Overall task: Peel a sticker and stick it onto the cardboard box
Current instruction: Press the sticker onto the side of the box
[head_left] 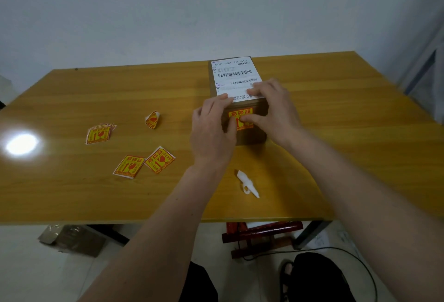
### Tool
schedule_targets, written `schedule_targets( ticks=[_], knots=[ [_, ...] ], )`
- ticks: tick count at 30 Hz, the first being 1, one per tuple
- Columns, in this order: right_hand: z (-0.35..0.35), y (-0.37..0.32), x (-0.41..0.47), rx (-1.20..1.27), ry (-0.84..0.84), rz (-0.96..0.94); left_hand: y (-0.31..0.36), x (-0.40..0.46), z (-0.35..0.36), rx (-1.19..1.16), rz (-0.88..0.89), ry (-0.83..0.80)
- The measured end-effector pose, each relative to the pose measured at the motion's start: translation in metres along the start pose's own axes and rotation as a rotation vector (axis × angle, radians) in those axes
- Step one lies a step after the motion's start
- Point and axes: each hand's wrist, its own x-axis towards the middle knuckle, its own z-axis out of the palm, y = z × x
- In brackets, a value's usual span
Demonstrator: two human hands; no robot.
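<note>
A brown cardboard box (254,133) with a white shipping label (234,75) on top stands on the yellow wooden table (144,90). A red and yellow sticker (241,113) lies on the box's near face. My left hand (211,131) clasps the box's left corner, its thumb pressing the sticker's lower left. My right hand (274,107) lies over the box's top right edge, fingers on the label and thumb pressing the sticker.
Loose stickers lie on the table to the left: a small stack (98,134), a curled one (152,120) and two flat ones (129,166) (159,160). A crumpled white backing strip (247,183) lies near the front edge. A red stool (262,232) stands under the table.
</note>
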Motion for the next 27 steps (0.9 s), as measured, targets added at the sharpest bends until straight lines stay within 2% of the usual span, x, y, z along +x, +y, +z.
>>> schedule_targets(
  ticks=[10,16,22,27],
  knots=[
    [0.008,0.007,-0.007,-0.143,-0.012,-0.052,0.000,-0.001,0.005,0.095,0.009,-0.035],
    [0.007,0.007,-0.004,-0.169,-0.028,-0.058,-0.006,0.000,0.004,0.128,0.072,-0.052],
    [-0.005,0.013,-0.002,-0.085,-0.107,-0.063,-0.016,0.004,-0.003,0.098,0.133,-0.107],
    [-0.004,0.011,0.001,0.081,-0.035,-0.029,-0.017,0.007,-0.004,0.065,0.128,-0.126]
  ],
)
